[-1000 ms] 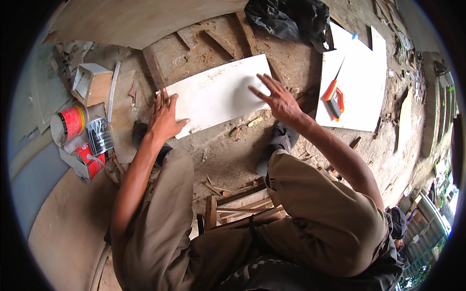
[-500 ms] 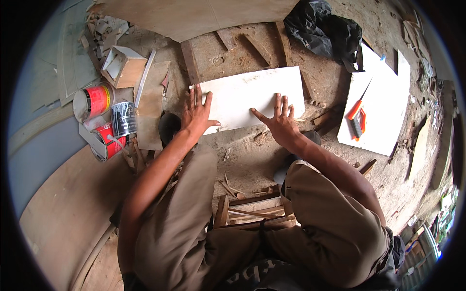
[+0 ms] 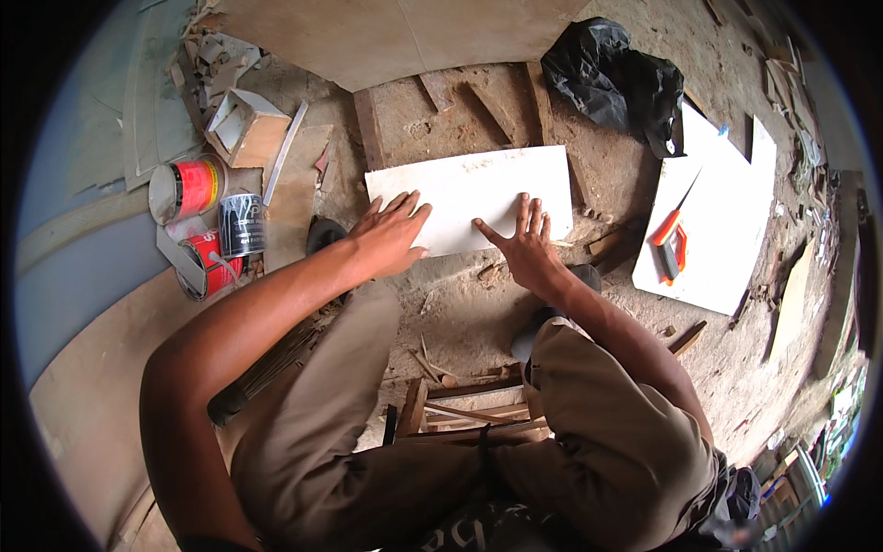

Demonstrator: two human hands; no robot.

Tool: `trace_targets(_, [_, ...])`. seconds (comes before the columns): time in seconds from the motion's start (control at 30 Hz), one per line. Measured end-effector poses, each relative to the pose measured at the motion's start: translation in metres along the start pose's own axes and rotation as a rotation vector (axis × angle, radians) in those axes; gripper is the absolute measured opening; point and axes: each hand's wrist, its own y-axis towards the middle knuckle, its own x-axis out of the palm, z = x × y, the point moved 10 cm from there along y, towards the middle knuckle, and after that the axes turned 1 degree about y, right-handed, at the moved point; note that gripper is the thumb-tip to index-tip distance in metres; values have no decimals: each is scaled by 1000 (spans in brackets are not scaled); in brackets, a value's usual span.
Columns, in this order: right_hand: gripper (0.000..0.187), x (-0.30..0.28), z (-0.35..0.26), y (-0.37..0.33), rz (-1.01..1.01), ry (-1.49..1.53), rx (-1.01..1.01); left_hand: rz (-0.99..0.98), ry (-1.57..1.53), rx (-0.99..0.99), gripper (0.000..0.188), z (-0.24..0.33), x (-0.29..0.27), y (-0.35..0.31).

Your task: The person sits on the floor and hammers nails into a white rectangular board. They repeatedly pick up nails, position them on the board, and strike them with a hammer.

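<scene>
A white rectangular board [image 3: 474, 184] lies on the floor ahead of my knees, with crumbs of debris near its far edge. My left hand [image 3: 391, 235] rests on the left end of the board, fingers stretched toward the right and holding nothing. Flat on the right part of the board is my right hand [image 3: 529, 244], its fingers and thumb spread. To the right, a handsaw [image 3: 674, 239] with an orange and grey handle lies on a larger white sheet [image 3: 717, 225].
Several cans, one of them dark [image 3: 242, 224], stand at the left by a small wooden box [image 3: 248, 127]. A black plastic bag [image 3: 612, 83] lies at the far right. A large brown panel [image 3: 405, 37] spans the far side. Wooden strips [image 3: 494, 110] lie beyond the board.
My left hand has turned, its fingers now pointing right, and its elbow has swung outward. The right hand keeps its place on the board. The whole view has shifted slightly.
</scene>
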Motion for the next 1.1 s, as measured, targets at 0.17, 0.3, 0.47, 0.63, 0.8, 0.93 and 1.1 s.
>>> trace_targets(0.17, [75,-6,-13,4,-12,10,-31,342,-149,-45,51,21,2,69])
trace_targets(0.3, [61,-2,1,2,110,103,-37,841,-386,15,43,43,2,104])
trace_targets(0.47, [56,-11,20,-14,140,185,-108,965,-189,-81,43,46,15,106])
trace_targets(0.63, [46,-42,78,-28,247,628,-75,958,-109,-114,53,57,8,108])
trace_targets(0.8, [35,-107,202,-57,782,837,278,915,-79,-136,58,58,6,108])
trace_targets(0.93, [29,-146,281,-62,1100,695,410,910,-71,-134,58,64,5,110])
trace_targets(1.1, [29,-184,269,-19,1005,386,218,929,-61,-139,55,63,1,104])
